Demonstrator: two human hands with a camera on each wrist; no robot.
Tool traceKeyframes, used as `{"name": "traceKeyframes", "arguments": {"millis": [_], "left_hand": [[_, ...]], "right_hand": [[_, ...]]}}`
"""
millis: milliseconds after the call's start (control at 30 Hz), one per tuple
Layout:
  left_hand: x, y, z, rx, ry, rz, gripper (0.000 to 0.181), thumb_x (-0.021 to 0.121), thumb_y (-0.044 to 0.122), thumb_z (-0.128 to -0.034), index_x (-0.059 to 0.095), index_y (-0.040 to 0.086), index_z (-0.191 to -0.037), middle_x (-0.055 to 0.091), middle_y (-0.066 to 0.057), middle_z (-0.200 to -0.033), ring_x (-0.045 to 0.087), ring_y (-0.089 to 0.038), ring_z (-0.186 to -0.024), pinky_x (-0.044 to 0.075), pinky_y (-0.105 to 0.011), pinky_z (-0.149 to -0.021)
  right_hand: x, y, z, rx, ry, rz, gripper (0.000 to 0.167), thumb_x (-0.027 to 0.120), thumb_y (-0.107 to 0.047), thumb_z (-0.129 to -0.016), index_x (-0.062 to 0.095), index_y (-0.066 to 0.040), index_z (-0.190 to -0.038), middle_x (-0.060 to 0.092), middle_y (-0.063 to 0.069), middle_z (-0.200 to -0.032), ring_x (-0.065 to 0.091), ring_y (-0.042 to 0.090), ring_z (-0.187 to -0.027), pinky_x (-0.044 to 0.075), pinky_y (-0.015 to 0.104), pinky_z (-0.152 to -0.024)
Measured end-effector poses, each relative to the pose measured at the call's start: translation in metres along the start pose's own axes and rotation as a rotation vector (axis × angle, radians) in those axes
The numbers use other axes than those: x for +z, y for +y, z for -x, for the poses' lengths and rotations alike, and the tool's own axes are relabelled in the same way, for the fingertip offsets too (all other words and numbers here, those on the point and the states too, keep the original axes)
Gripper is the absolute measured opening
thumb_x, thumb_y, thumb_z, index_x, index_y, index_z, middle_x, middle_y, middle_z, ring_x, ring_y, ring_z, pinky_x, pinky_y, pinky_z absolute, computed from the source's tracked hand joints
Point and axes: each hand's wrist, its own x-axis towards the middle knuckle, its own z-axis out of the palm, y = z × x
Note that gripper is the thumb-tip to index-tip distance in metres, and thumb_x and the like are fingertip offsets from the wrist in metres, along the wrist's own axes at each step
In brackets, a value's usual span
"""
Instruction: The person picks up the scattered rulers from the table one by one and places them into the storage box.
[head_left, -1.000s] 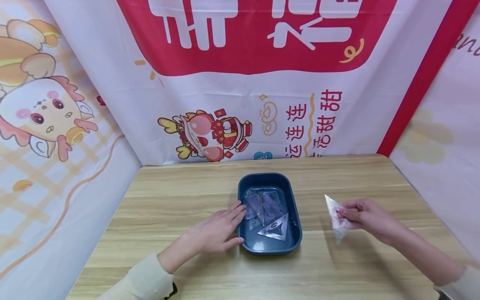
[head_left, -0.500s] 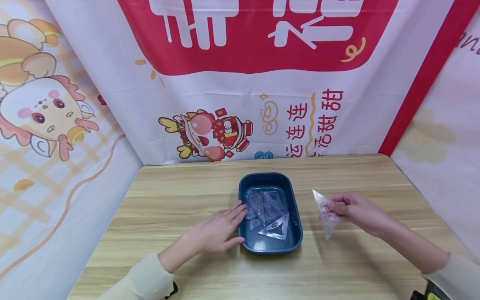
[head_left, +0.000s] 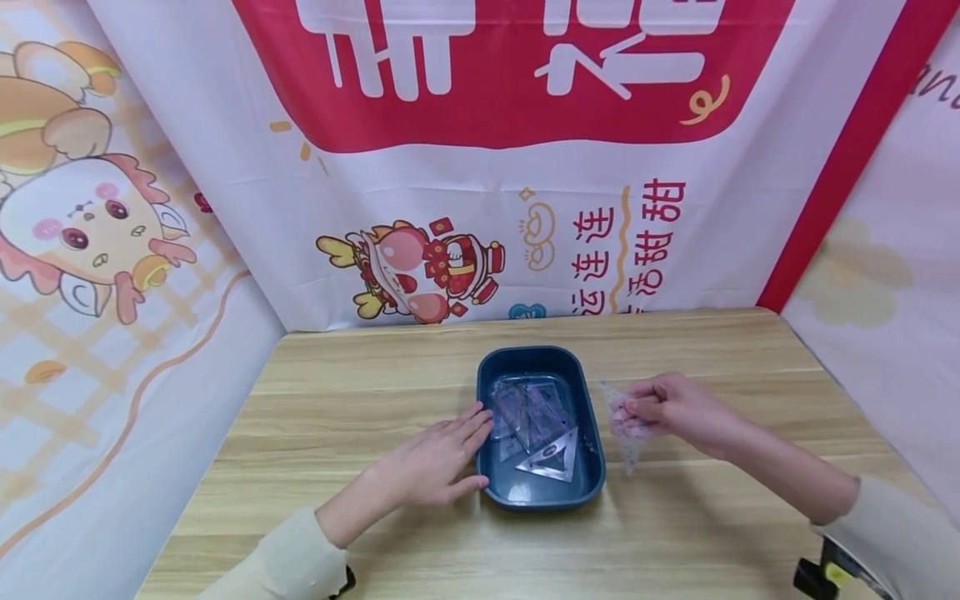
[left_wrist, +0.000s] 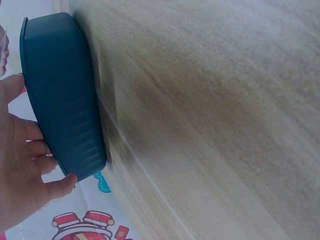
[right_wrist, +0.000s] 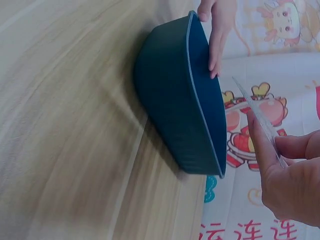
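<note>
A dark blue rectangular tub [head_left: 540, 498] stands on the table with several clear rulers [head_left: 528, 417] and a clear set square [head_left: 553, 457] lying in it. My left hand [head_left: 435, 457] rests against its left rim, fingers spread and fairly straight; the left wrist view shows the fingertips [left_wrist: 62, 186] touching the rim from outside. To the right of the tub, my right hand [head_left: 678, 412] pinches another clear set square [head_left: 628, 446] between thumb and fingers. This set square is raised above the table, tilted, and close to the right rim. In the right wrist view it appears nearly edge-on.
The wood-grain table [head_left: 360, 375] extends on both sides of the tub. Behind it hangs a printed cloth [head_left: 480, 175] with a red panel and cartoon figures. More printed cloth [head_left: 120, 375] stands along the left side, and the right side is covered too.
My right hand has moved left with the set square, from well out over the table to just beside the tub's right rim. The left hand and tub have stayed put.
</note>
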Motion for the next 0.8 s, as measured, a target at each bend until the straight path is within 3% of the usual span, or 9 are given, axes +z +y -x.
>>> {"name": "traceKeyframes", "arguments": {"millis": [200, 367, 800], "left_hand": [[0.001, 0.0, 0.002, 0.005, 0.011, -0.01, 0.077, 0.042, 0.057, -0.1014, 0.033, 0.002, -0.154, 0.029, -0.014, -0.164, 0.021, -0.03, -0.154, 0.038, -0.048, -0.117], [0.0, -0.001, 0.003, -0.005, 0.002, 0.001, 0.077, 0.043, 0.057, -0.101, 0.033, 0.003, -0.155, 0.028, -0.013, -0.164, 0.021, -0.029, -0.154, 0.038, -0.049, -0.117], [-0.001, 0.0, 0.002, 0.01, 0.01, -0.01, 0.077, 0.042, 0.057, -0.1014, 0.033, 0.002, -0.154, 0.029, -0.015, -0.164, 0.02, -0.029, -0.155, 0.037, -0.047, -0.117]], "right_hand": [[0.01, -0.011, -0.011, -0.017, -0.072, -0.023, 0.031, 0.053, -0.009, -0.102, 0.06, 0.012, -0.125, 0.074, 0.013, -0.103, 0.072, 0.016, -0.091, 0.061, 0.031, -0.082], [0.018, -0.024, -0.019, -0.038, -0.138, 0.021, 0.027, 0.054, -0.01, -0.102, 0.064, 0.008, -0.12, 0.074, 0.013, -0.102, 0.073, 0.02, -0.092, 0.062, 0.037, -0.082], [0.047, -0.053, -0.05, -0.124, -0.228, 0.326, 0.016, 0.06, -0.006, -0.098, 0.074, -0.001, -0.104, 0.073, 0.008, -0.088, 0.068, 0.016, -0.079, 0.063, 0.034, -0.075]]}}
